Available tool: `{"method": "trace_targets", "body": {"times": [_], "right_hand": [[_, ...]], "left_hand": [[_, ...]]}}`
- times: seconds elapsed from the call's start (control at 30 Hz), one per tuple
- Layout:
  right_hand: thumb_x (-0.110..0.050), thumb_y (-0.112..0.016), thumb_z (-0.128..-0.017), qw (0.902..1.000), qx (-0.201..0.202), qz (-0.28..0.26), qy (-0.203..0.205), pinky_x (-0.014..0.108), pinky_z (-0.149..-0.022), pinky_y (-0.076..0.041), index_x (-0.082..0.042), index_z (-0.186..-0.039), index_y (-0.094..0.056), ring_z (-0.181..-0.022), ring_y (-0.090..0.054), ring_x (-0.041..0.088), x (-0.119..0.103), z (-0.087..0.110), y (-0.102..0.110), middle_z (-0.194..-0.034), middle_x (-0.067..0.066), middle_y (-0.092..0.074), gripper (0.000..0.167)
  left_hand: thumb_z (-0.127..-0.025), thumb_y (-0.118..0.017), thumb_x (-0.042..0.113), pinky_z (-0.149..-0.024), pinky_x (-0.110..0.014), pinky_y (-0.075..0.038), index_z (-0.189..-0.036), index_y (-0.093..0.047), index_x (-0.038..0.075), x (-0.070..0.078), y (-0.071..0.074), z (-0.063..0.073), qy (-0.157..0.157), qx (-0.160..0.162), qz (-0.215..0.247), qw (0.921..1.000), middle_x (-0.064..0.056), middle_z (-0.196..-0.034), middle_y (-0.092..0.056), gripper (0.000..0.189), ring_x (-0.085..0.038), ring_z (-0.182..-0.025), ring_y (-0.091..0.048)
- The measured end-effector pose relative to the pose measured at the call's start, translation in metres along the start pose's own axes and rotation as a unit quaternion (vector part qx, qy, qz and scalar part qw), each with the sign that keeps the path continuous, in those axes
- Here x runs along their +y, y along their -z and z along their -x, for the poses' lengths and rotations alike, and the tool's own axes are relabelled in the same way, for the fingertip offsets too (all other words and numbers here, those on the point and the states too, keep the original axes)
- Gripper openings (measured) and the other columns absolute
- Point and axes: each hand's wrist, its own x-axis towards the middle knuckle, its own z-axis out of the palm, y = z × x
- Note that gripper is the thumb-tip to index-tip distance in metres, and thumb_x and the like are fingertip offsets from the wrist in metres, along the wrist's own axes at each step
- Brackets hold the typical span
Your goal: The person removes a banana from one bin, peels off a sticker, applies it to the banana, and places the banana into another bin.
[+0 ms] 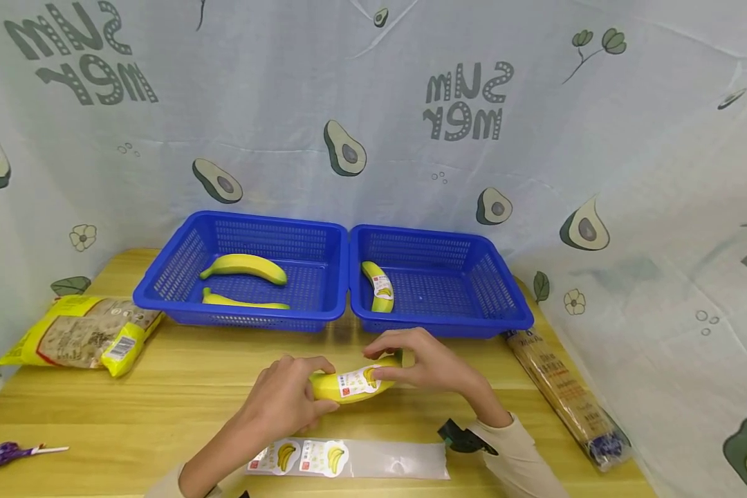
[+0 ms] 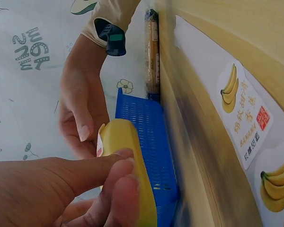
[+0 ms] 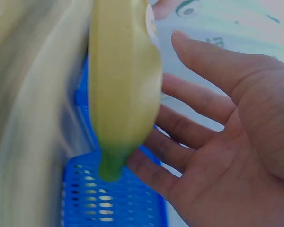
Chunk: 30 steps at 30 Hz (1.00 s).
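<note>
A yellow banana (image 1: 325,388) with a white banana sticker (image 1: 352,384) on its side is held just above the wooden table. My left hand (image 1: 286,395) grips its left end between thumb and fingers. At the other end, my right hand (image 1: 434,365) has its fingers loosely extended beside the banana. In the right wrist view the right thumb stands apart from the fruit, and the fingers (image 3: 189,123) lie behind it, perhaps touching. Below the hands lies a sticker strip (image 1: 398,460) with two banana stickers (image 1: 325,458) visible toward its left; my left forearm partly covers that end.
The left blue basket (image 1: 243,318) contains two bananas without visible stickers. A stickered banana (image 1: 378,285) lies in the right blue basket (image 1: 448,326). A yellow bag (image 1: 81,335) and a lollipop (image 1: 9,453) are at left; a long noodle-like packet (image 1: 566,394) lies at right.
</note>
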Motion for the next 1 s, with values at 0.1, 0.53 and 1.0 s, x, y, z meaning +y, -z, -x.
{"method": "trace_targets", "body": {"times": [0.1, 0.53, 1.0], "right_hand": [[-0.01, -0.08, -0.099, 0.9998, 0.018, -0.002, 0.012, 0.044, -0.093, -0.063, -0.006, -0.124, -0.078, -0.109, -0.075, 0.026, -0.004, 0.005, 0.007, -0.118, 0.008, -0.079, 0.026], [-0.007, -0.077, -0.101, 0.9992, -0.015, -0.035, 0.011, 0.035, -0.083, -0.065, -0.001, -0.126, -0.075, -0.097, -0.076, 0.014, -0.013, 0.005, 0.015, -0.109, 0.008, -0.08, 0.026], [-0.019, -0.089, -0.092, 0.9965, -0.076, -0.02, -0.029, 0.03, -0.082, -0.064, -0.003, -0.134, -0.071, -0.097, -0.072, 0.008, -0.027, 0.002, 0.001, -0.112, 0.004, -0.078, 0.049]], "left_hand": [[-0.08, -0.098, 0.021, -0.062, -0.034, -0.053, -0.119, -0.077, 0.008, 0.004, 0.001, 0.001, -0.01, 0.013, -0.015, 0.9998, 0.023, -0.047, -0.052, 0.046, 0.0, -0.046, -0.054], [-0.081, -0.094, 0.009, -0.051, -0.022, -0.041, -0.123, -0.078, 0.017, 0.006, 0.015, 0.002, -0.133, 0.05, -0.093, 0.9855, 0.017, -0.06, -0.056, 0.046, 0.004, -0.057, -0.047], [-0.084, -0.091, 0.007, -0.049, -0.022, -0.041, -0.131, -0.075, 0.017, 0.017, 0.017, -0.003, -0.183, 0.048, -0.147, 0.971, 0.011, -0.063, -0.06, 0.051, -0.001, -0.058, -0.053]]}}
